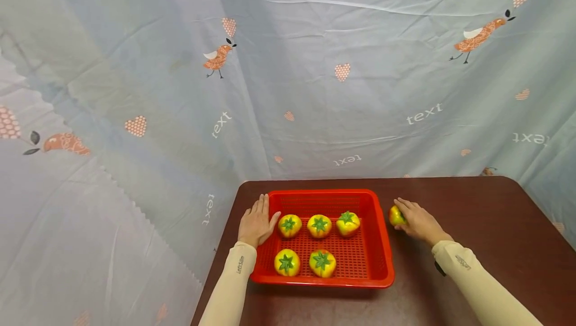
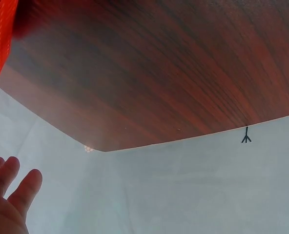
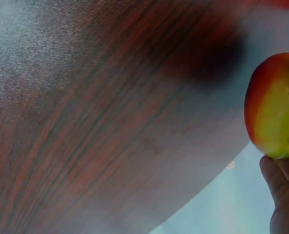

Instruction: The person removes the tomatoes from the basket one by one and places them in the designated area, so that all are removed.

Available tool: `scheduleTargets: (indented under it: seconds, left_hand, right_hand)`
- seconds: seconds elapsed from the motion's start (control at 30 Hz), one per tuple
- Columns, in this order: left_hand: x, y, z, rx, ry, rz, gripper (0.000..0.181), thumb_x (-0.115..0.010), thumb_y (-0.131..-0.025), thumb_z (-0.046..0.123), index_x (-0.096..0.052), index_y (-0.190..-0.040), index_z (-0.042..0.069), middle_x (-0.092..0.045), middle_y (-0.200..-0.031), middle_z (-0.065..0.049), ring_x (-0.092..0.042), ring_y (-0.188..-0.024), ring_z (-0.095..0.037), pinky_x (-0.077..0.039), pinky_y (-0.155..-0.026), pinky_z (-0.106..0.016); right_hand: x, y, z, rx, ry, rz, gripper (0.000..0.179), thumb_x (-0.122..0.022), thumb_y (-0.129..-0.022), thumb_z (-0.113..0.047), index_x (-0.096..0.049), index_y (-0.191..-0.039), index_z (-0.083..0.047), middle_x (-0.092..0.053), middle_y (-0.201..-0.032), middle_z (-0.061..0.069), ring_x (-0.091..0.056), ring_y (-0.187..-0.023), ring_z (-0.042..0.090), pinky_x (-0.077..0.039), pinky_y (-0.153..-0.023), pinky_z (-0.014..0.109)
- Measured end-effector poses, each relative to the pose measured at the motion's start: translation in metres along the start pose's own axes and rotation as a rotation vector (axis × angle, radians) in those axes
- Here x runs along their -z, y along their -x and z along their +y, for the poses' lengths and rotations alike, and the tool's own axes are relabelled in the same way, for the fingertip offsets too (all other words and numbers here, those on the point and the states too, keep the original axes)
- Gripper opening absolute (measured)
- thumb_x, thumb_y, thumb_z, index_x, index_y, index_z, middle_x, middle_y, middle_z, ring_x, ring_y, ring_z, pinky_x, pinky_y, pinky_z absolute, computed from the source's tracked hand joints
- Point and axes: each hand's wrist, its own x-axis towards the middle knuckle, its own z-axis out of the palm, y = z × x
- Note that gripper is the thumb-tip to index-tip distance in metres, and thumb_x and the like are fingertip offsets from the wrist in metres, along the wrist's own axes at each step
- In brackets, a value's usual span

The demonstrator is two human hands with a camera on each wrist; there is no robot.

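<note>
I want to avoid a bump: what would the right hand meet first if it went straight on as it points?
The right hand, holding a fruit, would probably meet the red basket first, at its rim near the far right corner, though height is hard to judge.

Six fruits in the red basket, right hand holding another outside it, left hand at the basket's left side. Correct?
Not six: the head view shows five fruits in the red basket. The rest stands: right hand holding another fruit outside it, left hand at the basket's left side.
</note>
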Motion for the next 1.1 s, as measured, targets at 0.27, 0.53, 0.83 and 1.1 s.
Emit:
scheduleTargets:
  seconds: [0.27,0.53,0.83,1.1]
  left_hand:
    - [0.002,-0.003,0.003,0.004,0.007,-0.009,0.074,-0.035,-0.102,0.052,-0.025,-0.154,-0.001,-0.032,-0.158,-0.017,-0.040,-0.141,-0.031,-0.038,-0.111,-0.048]
    - [0.002,-0.002,0.002,0.004,0.018,0.004,0.074,-0.038,-0.101,0.050,-0.028,-0.153,-0.001,-0.035,-0.156,-0.018,-0.041,-0.140,-0.031,-0.039,-0.110,-0.049]
    - [0.002,-0.001,-0.001,0.012,0.011,-0.010,0.076,-0.033,-0.102,0.053,-0.025,-0.154,-0.001,-0.032,-0.158,-0.018,-0.040,-0.141,-0.031,-0.039,-0.111,-0.048]
    - [0.000,-0.001,0.002,0.007,0.019,-0.003,0.074,-0.038,-0.101,0.051,-0.028,-0.152,-0.002,-0.035,-0.156,-0.018,-0.042,-0.139,-0.032,-0.040,-0.109,-0.048]
  right_hand:
    - [-0.004,0.007,0.008,-0.002,-0.011,0.011,0.070,-0.080,-0.079,-0.016,-0.050,-0.134,0.013,-0.051,-0.136,0.034,-0.052,-0.118,0.051,-0.044,-0.099,0.060]
    - [-0.007,0.010,0.010,-0.011,-0.019,0.009,0.070,-0.080,-0.079,-0.015,-0.049,-0.135,0.013,-0.050,-0.137,0.034,-0.051,-0.118,0.052,-0.043,-0.101,0.060]
    - [-0.011,0.010,0.009,0.000,-0.012,0.028,0.070,-0.080,-0.078,-0.012,-0.047,-0.135,0.015,-0.047,-0.139,0.034,-0.049,-0.121,0.053,-0.041,-0.102,0.061]
    - [-0.011,0.012,0.009,-0.014,-0.022,0.002,0.072,-0.079,-0.080,-0.014,-0.045,-0.137,0.014,-0.044,-0.142,0.034,-0.045,-0.126,0.053,-0.039,-0.103,0.062]
